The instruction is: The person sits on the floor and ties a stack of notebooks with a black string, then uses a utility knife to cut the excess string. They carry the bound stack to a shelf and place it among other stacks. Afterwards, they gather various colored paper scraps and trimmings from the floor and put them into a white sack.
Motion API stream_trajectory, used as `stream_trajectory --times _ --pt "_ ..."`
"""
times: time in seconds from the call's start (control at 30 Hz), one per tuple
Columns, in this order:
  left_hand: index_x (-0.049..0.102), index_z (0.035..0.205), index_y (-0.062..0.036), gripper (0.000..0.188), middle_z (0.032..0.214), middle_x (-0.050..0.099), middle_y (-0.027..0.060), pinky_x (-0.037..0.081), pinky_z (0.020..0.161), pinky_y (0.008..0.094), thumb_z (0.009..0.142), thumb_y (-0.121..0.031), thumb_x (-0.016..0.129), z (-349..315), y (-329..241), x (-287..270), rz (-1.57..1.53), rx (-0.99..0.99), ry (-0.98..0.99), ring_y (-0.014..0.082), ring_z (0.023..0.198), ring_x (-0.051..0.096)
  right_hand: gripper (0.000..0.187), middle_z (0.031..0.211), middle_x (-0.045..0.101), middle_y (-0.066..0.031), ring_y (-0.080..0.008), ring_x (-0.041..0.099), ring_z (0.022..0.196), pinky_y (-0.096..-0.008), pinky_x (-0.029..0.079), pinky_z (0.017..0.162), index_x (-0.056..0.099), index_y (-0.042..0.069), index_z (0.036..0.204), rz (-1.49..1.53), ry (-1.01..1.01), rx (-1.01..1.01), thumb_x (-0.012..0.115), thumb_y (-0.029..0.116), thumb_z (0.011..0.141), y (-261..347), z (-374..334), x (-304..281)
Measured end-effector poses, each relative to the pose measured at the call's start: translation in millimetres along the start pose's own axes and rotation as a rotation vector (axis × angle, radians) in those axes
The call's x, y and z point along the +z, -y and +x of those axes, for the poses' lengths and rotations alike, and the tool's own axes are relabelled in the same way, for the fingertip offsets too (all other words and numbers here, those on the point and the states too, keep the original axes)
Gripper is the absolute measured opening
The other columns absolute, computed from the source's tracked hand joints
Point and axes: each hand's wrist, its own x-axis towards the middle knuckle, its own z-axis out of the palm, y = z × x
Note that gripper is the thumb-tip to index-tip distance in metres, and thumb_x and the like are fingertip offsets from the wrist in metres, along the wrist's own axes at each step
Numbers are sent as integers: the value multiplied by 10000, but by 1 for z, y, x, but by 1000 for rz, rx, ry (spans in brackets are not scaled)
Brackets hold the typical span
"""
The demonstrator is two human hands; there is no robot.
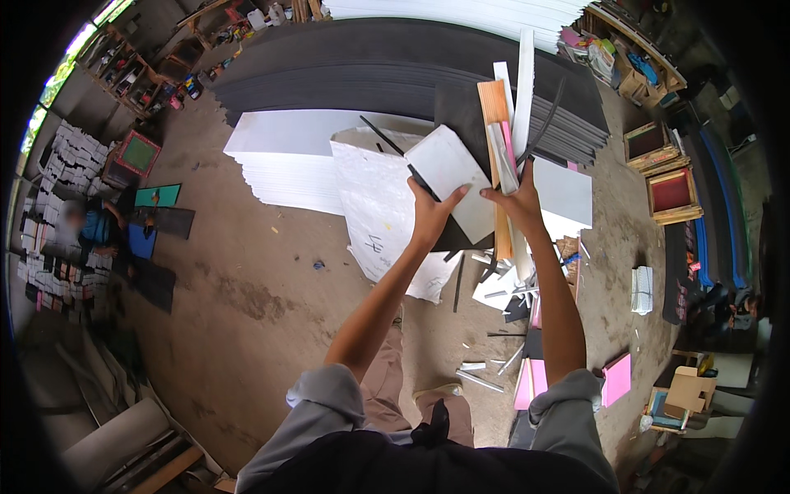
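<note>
Both my arms reach forward over a stack of sheets. My left hand [434, 212] is closed on the lower left edge of a white rectangular foam piece [448, 169], thumb on top. A dark strip runs beneath that piece by my fingers. My right hand [518, 204] is closed round a bundle of narrow strips, with a pink strip [507, 144] and a curved black strip [550, 123] rising from it. Its thumb points toward the white piece. An orange-brown wooden-looking strip [494, 103] passes beside the thumb. How many strips I grip is hidden.
White sheets [288, 177] and dark grey sheets [329, 74] are stacked ahead. A large white wrapper [374, 214] hangs over them. Offcuts [502, 288] and pink blocks [617, 379] lie on the floor at right. Another person [99, 226] sits at far left.
</note>
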Motion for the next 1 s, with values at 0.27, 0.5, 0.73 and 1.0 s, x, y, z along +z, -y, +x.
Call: stream_trajectory --times 0.27,0.5,0.73,1.0 --pt "279 1184 52 726 1064 492 198 496 717 283 701 -236 738 145 2 -73 205 -78 300 230 993 513 998 1156 469 -278 -346 503 1061 -351 386 916 207 -78 1271 -89 19 90 802 248 539 43 117 50" --pt "479 1133 -107 591 1094 526 81 263 987 506 642 -294 751 194 49 -144 901 182 440 258 1050 496 894 1187 430 -260 -362 458 1110 -392 369 936 211 -7 1283 -210 80 60 750 164 590 31 177 87" --pt "585 953 -171 234 913 600 -19 118 1033 562 729 -173 657 199 75 -194 1308 216 590 167 1001 524 910 1262 374 -250 -381 431 1130 -402 359 953 194 -3 1306 -306 137 -19 743 184 605 -1 216 121" --pt "616 851 -177 143 845 595 -58 102 1058 505 715 -152 652 182 49 -223 1139 285 616 136 960 533 871 1212 419 -262 -389 467 1088 -417 365 924 224 4 1281 -165 166 63 748 196 612 40 245 122"
